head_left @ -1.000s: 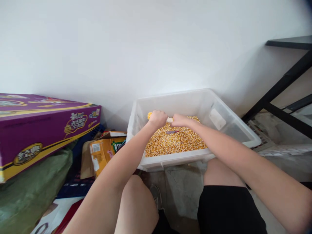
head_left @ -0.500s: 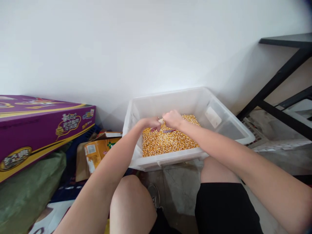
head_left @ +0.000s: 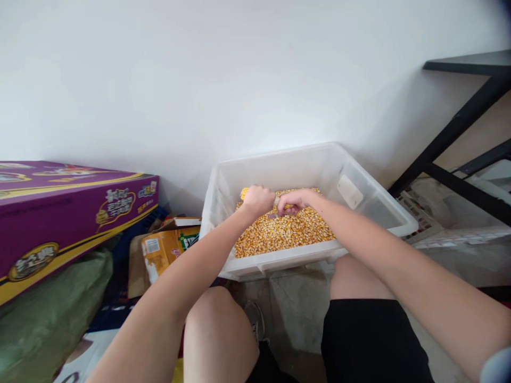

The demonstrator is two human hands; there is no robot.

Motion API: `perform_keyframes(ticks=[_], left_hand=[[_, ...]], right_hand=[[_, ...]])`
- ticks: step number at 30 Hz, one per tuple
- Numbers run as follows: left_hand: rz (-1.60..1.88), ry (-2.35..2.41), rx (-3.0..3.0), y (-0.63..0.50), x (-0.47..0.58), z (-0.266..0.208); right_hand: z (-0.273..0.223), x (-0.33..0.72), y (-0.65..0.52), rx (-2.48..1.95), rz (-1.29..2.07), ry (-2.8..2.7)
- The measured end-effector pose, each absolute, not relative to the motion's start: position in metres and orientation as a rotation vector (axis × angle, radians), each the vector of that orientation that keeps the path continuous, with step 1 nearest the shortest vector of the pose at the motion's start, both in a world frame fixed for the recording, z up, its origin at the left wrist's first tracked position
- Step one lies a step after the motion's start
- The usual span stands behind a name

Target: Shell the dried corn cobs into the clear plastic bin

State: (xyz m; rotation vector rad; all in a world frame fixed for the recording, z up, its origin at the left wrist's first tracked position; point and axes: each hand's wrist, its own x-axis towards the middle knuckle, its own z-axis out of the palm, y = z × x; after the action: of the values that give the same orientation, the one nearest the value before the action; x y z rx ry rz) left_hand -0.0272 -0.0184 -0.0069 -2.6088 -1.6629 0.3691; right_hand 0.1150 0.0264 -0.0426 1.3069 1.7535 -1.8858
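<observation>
- Above a translucent plastic tub (head_left: 283,254), I have my left hand (head_left: 259,200) with its fingers wrapped around a corn cob (head_left: 244,192), the yellow, kernel-covered end showing past the fist; so full a hold looks meant to steady the cob.
- At the cob's other end, a short pale stretch (head_left: 276,201) shows between the fists, and my right hand (head_left: 293,202) meets it with fingers curled inward. From this angle I cannot tell whether those fingers pinch the cob or only rest against it.
- Loose corn kernels (head_left: 279,239) spread across the tub beneath both hands. Holding the cob inside the walls, I judge, lets anything that comes loose land among them.
- A slim, dull purple object (head_left: 272,216) shows just below the left hand, mostly hidden; I cannot make out what it is.
- The tub stands close to a white wall (head_left: 255,80), its near rim just beyond the left knee (head_left: 221,319) and the right knee (head_left: 355,279), a placement that probably keeps both arms within easy reach.
- Outside the work, a purple carton (head_left: 80,213) and an orange package (head_left: 162,252) sit to the left, a black metal frame (head_left: 451,125) to the right.
</observation>
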Motion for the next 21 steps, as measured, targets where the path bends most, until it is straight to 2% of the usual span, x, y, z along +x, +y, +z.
perform_keyframes(ticks=[6, 8, 13, 18, 21], left_hand=[[0.317, -1.644, -2.478, -0.011, -0.032, -0.007], [0.326, -1.624, -2.469, -0.008, -0.037, -0.009], [0.349, -1.598, -2.456, 0.0, -0.045, -0.015], [0.351, -1.575, -2.459, 0.002, -0.046, -0.017], [0.314, -1.505, -2.465, 0.0, -0.044, -0.015]], right_hand=[[-0.035, 0.13, 0.033, 1.2, -2.294, 1.862], [-0.032, 0.137, 0.036, 1.28, -2.242, 1.96], [-0.022, 0.152, 0.044, 1.463, -1.773, 2.186], [-0.013, 0.149, 0.043, 1.488, -1.765, 2.245], [-0.016, 0.138, 0.039, 1.42, -1.902, 2.076]])
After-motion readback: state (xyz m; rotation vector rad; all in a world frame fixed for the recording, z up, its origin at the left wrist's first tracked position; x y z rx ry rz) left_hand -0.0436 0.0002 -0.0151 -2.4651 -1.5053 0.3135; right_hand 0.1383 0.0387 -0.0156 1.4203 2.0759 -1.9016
